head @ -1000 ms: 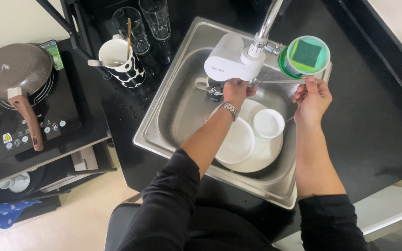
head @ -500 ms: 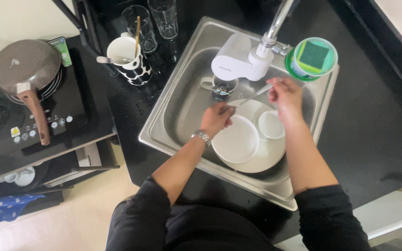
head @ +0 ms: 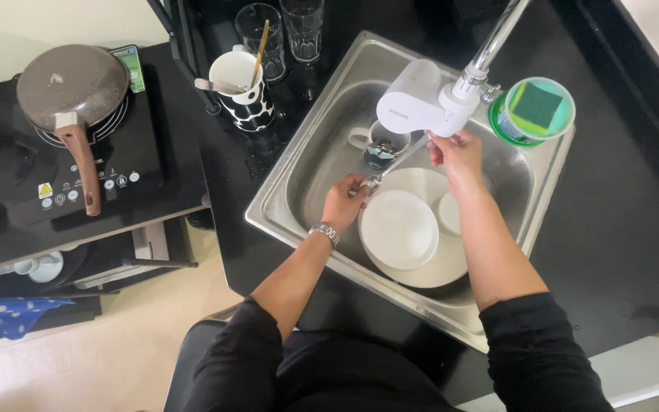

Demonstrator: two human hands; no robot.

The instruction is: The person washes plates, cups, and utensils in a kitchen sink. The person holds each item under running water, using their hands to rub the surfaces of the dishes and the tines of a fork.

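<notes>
Over the steel sink (head: 299, 164), under the white tap filter (head: 413, 107): washing of a long metal spoon (head: 394, 162), seemingly the rubbing or rinsing stage. Left hand (head: 345, 201) curled shut on the lower end of the spoon, just above the stacked white plates (head: 400, 229). Right hand (head: 458, 152) pinched on the upper end, right below the filter, fingers together. Spoon slanted between both, clear of the mug (head: 379, 145) behind it. Next, probably: a steady two-ended grip, a turn under the outlet, care not to knock the small bowl (head: 451, 214) or the plates below.
</notes>
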